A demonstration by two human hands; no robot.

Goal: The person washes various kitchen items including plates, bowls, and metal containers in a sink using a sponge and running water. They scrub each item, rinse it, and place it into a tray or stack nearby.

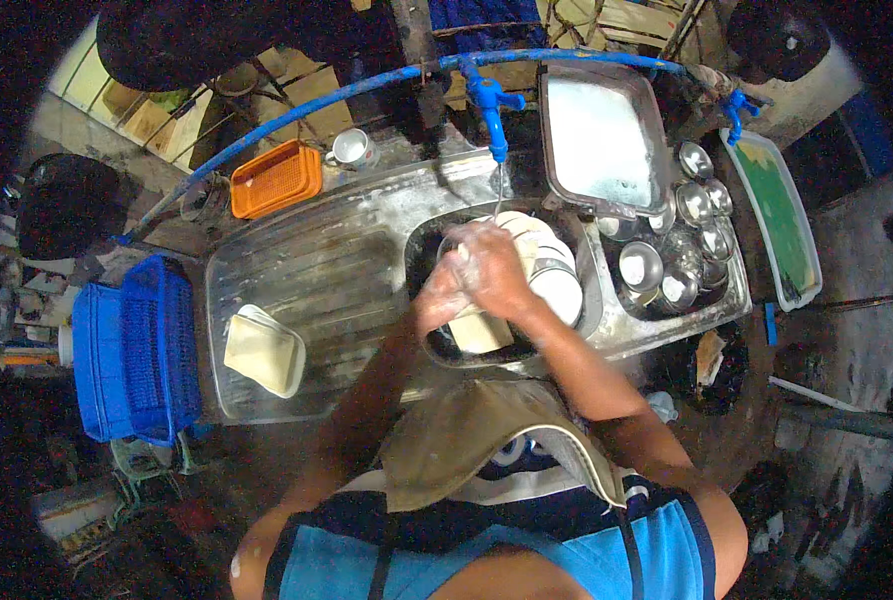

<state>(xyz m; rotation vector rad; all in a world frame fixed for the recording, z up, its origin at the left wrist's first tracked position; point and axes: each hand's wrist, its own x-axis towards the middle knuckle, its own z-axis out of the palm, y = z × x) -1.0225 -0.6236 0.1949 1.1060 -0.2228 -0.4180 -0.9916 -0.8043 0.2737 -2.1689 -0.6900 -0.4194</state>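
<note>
My right hand (497, 264) lies over my left hand (446, 289), and both are wet with whitish suds. They are pressed together above the left sink basin (435, 349), just under the blue tap (486, 101), from which a thin stream of water runs. Whether anything sits between my palms is hidden. Beneath and beside them, white dishes (556, 292) are piled in the basin. A cream rectangular dish (482, 334) rests in the basin below my wrists.
Several steel bowls (641, 266) fill the right basin. Behind it stands a tub of whitish water (600, 142); a tray of green liquid (776, 217) is farther right. Cream dishes (262, 354) lie on the ribbed drainboard (326, 300). Blue baskets (138, 352), an orange basket (275, 180) and a mug (352, 148) stand leftward.
</note>
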